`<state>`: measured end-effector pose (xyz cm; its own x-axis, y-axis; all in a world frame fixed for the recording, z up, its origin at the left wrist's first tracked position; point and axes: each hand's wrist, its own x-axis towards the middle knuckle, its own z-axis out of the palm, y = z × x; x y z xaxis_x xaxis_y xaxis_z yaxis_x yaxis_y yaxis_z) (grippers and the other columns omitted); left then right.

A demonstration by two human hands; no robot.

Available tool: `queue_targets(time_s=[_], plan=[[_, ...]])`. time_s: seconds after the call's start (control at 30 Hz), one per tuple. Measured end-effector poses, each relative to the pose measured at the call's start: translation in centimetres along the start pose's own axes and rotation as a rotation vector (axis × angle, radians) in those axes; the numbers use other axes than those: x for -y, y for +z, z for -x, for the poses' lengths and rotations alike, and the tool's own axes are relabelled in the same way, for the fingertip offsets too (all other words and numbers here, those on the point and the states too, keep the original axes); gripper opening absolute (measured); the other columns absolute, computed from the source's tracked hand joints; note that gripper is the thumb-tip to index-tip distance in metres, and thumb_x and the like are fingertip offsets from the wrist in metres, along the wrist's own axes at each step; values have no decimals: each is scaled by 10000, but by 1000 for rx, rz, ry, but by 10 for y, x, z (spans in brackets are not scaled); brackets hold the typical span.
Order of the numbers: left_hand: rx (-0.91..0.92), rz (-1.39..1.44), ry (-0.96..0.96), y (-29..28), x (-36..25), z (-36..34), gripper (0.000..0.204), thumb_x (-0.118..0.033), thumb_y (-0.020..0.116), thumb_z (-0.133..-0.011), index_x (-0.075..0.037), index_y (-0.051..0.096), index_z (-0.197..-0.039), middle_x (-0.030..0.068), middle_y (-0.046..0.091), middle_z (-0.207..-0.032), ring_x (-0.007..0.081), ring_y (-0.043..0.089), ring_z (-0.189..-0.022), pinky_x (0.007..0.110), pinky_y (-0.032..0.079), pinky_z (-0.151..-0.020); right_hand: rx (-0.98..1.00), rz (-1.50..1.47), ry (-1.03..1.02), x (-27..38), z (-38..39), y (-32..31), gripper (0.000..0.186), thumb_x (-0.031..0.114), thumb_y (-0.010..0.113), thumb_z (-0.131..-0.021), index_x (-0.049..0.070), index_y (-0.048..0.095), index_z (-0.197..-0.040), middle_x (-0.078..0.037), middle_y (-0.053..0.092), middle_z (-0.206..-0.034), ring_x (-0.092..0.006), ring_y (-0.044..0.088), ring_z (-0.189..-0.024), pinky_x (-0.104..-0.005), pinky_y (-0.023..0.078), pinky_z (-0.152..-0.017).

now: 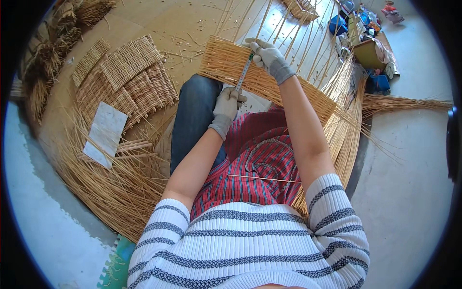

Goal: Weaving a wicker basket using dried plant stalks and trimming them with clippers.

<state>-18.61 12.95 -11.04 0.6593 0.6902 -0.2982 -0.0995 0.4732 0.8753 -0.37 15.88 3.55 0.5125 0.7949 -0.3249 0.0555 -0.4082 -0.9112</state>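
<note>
A woven wicker panel (269, 79) lies slanted in front of me, with long bare stakes rising from its far edge. A pale, narrow tape measure (244, 73) stretches across its width. My left hand (226, 110), in a grey-white glove, is closed on the tape's lower end just below the panel's near edge. The tape's case, if it is in that palm, is hidden. My right hand (268, 59), gloved alike, pinches the tape's upper end at the panel's far edge, with fingers bent over the wicker. A thin loose rod (264, 178) rests across the red striped cloth (260, 161) on my lap.
Finished woven panels (130, 79) are stacked at the left, beside a white sheet (106, 132). Loose wicker rods (110, 188) spread at the lower left; more rods (353, 115) lie at the right. Farther back stand a blue container (338, 25) and an olive-coloured bin (369, 54).
</note>
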Motion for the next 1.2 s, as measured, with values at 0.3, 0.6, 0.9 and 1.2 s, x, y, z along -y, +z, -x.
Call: queue_targets(time_s=[0.3,0.6,0.9,1.2], plan=[[-20,-1,1,2,-5,4,270,-189,483,-1110,12,661,-1141,50,713,-818,79,562,-682,242,482,-669,46,-35,-7,-12,-10,-7,391,217,521,-1119,52,569,-1471,-59,715,-1307,-24,635,-635,-159,570,-532],[-39,5,3,3,-11,6,260,-183,494,-1095,23,652,-1121,40,676,-767,80,540,-649,247,467,-635,71,-32,-9,-6,-7,-8,417,192,538,-1110,85,523,-1513,-73,710,-1306,-32,652,-653,-166,564,-508],[-46,34,-14,4,-15,8,267,-172,483,-1096,36,649,-1112,36,663,-743,79,523,-629,243,466,-631,19,-77,-13,-3,-7,0,373,154,551,-1099,126,557,-1471,-89,733,-1216,-46,615,-610,-196,504,-451],[-44,21,13,5,-3,2,250,-182,483,-1112,3,650,-1088,67,724,-838,101,600,-708,261,509,-703,-200,195,74,7,-1,19,249,147,606,-1065,139,637,-1312,-81,761,-1060,-100,687,-657,-262,533,-480]])
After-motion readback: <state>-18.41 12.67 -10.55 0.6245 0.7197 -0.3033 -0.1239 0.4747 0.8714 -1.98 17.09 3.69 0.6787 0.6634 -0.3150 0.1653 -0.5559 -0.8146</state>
